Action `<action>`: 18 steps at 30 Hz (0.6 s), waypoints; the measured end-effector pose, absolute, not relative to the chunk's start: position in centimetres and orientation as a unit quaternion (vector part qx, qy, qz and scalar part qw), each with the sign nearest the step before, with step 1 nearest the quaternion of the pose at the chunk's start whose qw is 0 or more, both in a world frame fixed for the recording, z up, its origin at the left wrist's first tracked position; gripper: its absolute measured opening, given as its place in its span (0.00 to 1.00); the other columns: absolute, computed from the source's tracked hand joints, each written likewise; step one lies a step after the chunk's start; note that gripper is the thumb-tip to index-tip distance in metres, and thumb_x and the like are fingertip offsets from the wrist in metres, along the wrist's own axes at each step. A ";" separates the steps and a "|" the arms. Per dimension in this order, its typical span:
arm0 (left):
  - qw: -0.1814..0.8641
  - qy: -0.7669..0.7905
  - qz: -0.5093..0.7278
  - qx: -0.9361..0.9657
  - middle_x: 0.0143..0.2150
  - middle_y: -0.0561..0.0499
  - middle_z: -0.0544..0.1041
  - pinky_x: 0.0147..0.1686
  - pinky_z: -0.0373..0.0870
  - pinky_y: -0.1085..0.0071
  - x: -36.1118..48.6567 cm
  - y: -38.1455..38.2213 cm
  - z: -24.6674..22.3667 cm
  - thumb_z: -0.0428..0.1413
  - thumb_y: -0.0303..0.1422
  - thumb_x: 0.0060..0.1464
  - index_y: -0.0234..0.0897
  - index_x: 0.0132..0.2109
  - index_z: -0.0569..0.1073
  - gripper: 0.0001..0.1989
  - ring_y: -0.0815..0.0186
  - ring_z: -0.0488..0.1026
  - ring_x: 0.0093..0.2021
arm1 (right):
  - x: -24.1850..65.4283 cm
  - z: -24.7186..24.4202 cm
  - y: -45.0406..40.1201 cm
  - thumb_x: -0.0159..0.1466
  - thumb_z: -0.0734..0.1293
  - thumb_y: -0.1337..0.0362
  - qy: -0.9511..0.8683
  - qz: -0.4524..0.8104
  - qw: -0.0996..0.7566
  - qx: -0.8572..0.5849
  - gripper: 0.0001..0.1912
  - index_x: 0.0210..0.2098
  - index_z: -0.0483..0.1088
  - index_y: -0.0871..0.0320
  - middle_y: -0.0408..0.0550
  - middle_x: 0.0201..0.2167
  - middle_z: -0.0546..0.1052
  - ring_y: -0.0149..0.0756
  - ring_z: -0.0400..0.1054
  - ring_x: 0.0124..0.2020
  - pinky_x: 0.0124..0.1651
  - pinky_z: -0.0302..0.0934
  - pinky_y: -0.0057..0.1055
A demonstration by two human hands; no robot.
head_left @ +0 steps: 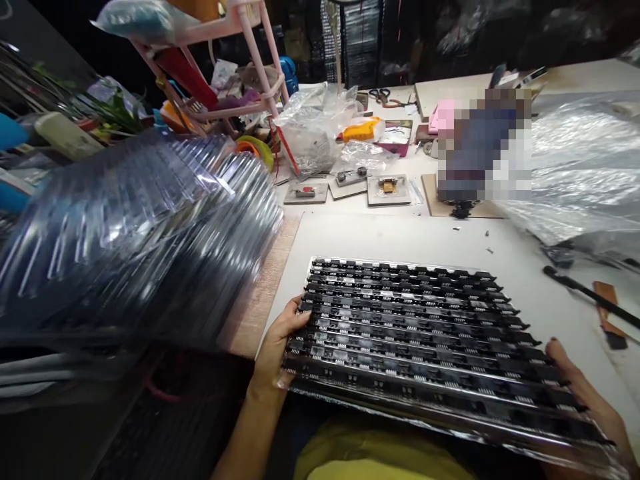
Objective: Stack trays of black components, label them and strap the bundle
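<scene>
A clear plastic tray filled with rows of small black parts with metal pins is held in front of me, partly over the table's near edge. My left hand grips its left side, thumb on top near the rim. On the opposite side, my right hand holds the right edge; its lower part is cut off by the frame corner. The fingers beneath the tray are hidden. To the left stands a tall, slanted stack of clear ribbed plastic trays, blurred, apart from my left hand.
Small fixtures on square plates sit behind the tray. Clear plastic bags lie near a pink rack. More plastic sheeting covers the right side, near a brown-handled brush. Pliers lie farther back.
</scene>
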State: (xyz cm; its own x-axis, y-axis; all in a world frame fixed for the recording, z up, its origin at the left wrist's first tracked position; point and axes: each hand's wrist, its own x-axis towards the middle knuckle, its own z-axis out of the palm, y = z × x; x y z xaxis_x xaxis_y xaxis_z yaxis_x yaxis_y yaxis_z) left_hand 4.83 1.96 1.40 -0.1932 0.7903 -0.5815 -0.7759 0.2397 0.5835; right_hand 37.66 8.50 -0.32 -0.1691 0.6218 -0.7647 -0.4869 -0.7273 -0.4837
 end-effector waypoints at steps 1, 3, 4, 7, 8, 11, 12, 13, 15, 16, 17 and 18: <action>0.631 0.471 0.616 0.009 0.47 0.45 0.77 0.51 0.68 0.57 4.9 1.9 1.5 0.54 0.27 0.53 0.35 0.59 0.63 0.25 0.56 0.75 0.46 | 37.7 -0.2 8.5 0.56 0.70 0.55 -0.054 0.751 0.370 -0.544 0.06 0.33 0.75 0.33 0.34 0.35 0.80 0.44 0.70 0.49 0.59 0.63 0.35; 0.624 0.483 0.614 0.015 0.47 0.46 0.77 0.51 0.68 0.59 5.1 2.0 1.8 0.54 0.27 0.54 0.36 0.58 0.64 0.24 0.57 0.76 0.45 | 37.4 0.1 8.6 0.56 0.71 0.56 -0.033 0.731 0.387 -0.561 0.03 0.30 0.76 0.37 0.35 0.32 0.80 0.44 0.72 0.46 0.58 0.65 0.36; 0.622 0.489 0.612 0.018 0.47 0.46 0.77 0.50 0.69 0.59 5.2 2.0 1.9 0.54 0.27 0.54 0.36 0.58 0.64 0.24 0.58 0.76 0.45 | 37.0 0.4 8.7 0.56 0.71 0.56 -0.023 0.723 0.401 -0.562 0.01 0.29 0.77 0.40 0.37 0.31 0.80 0.45 0.72 0.46 0.58 0.65 0.37; 0.621 0.507 0.597 0.011 0.47 0.49 0.77 0.51 0.69 0.62 5.3 2.1 2.1 0.55 0.27 0.54 0.40 0.58 0.65 0.24 0.60 0.76 0.45 | 35.6 1.3 8.9 0.57 0.70 0.56 -0.017 0.720 0.446 -0.532 0.06 0.28 0.78 0.48 0.41 0.32 0.81 0.46 0.73 0.46 0.59 0.63 0.43; 0.622 0.511 0.593 0.005 0.47 0.51 0.78 0.51 0.69 0.63 5.2 2.2 2.1 0.55 0.28 0.54 0.41 0.59 0.65 0.24 0.60 0.76 0.45 | 35.1 1.5 9.0 0.58 0.69 0.57 -0.019 0.726 0.456 -0.514 0.06 0.28 0.78 0.50 0.42 0.33 0.81 0.45 0.72 0.46 0.59 0.62 0.44; 0.631 0.506 0.588 -0.001 0.44 0.51 0.80 0.51 0.70 0.63 4.5 2.1 1.7 0.55 0.35 0.55 0.42 0.58 0.67 0.23 0.59 0.76 0.46 | 34.2 1.8 9.4 0.60 0.68 0.57 -0.017 0.765 0.458 -0.453 0.10 0.35 0.78 0.55 0.45 0.37 0.80 0.45 0.72 0.48 0.59 0.60 0.46; 0.636 0.496 0.591 -0.002 0.43 0.51 0.80 0.50 0.70 0.62 4.1 2.0 1.4 0.54 0.37 0.54 0.41 0.57 0.68 0.23 0.58 0.75 0.47 | 34.1 1.7 9.5 0.60 0.67 0.57 -0.014 0.777 0.456 -0.433 0.12 0.38 0.77 0.56 0.47 0.38 0.80 0.45 0.72 0.48 0.58 0.60 0.46; 0.640 0.485 0.596 -0.006 0.42 0.49 0.80 0.50 0.71 0.61 3.7 1.8 1.0 0.54 0.38 0.54 0.40 0.56 0.69 0.23 0.56 0.75 0.47 | 34.0 1.7 9.7 0.61 0.67 0.56 -0.012 0.787 0.454 -0.417 0.13 0.39 0.77 0.57 0.48 0.38 0.80 0.44 0.72 0.47 0.58 0.60 0.46; 0.630 0.482 0.609 -0.026 0.43 0.49 0.80 0.48 0.73 0.63 2.8 1.2 0.0 0.56 0.39 0.50 0.41 0.54 0.71 0.23 0.56 0.75 0.47 | 33.9 1.5 9.9 0.62 0.66 0.55 -0.011 0.800 0.456 -0.391 0.15 0.42 0.76 0.58 0.48 0.38 0.80 0.43 0.72 0.47 0.57 0.60 0.45; 0.614 0.499 0.610 -0.034 0.43 0.51 0.80 0.46 0.74 0.64 2.4 0.8 -0.6 0.57 0.38 0.49 0.44 0.54 0.72 0.23 0.57 0.76 0.46 | 33.9 1.4 9.9 0.62 0.66 0.55 -0.013 0.803 0.458 -0.381 0.16 0.43 0.76 0.58 0.48 0.38 0.80 0.43 0.73 0.46 0.56 0.61 0.44; 0.590 0.530 0.608 -0.034 0.43 0.53 0.80 0.44 0.75 0.67 2.0 0.3 -1.2 0.58 0.37 0.48 0.46 0.53 0.72 0.23 0.58 0.77 0.45 | 33.9 1.3 10.0 0.62 0.65 0.54 -0.016 0.806 0.459 -0.374 0.16 0.44 0.75 0.57 0.47 0.37 0.80 0.42 0.73 0.45 0.56 0.61 0.43; 0.564 0.566 0.601 -0.025 0.43 0.56 0.80 0.43 0.76 0.69 1.7 -0.2 -1.8 0.59 0.35 0.47 0.49 0.53 0.72 0.23 0.60 0.77 0.45 | 33.9 1.3 10.0 0.62 0.65 0.54 -0.020 0.806 0.462 -0.369 0.16 0.45 0.75 0.57 0.47 0.37 0.80 0.41 0.73 0.45 0.55 0.61 0.42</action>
State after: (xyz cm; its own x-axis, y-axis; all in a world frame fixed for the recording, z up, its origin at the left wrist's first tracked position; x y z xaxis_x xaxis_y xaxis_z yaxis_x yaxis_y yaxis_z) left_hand 1.70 -0.19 -1.77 -0.3636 0.6493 -0.6679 -0.7061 0.2755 0.6523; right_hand 33.87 9.98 1.26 -0.3003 0.7598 -0.5767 -0.7304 -0.5720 -0.3732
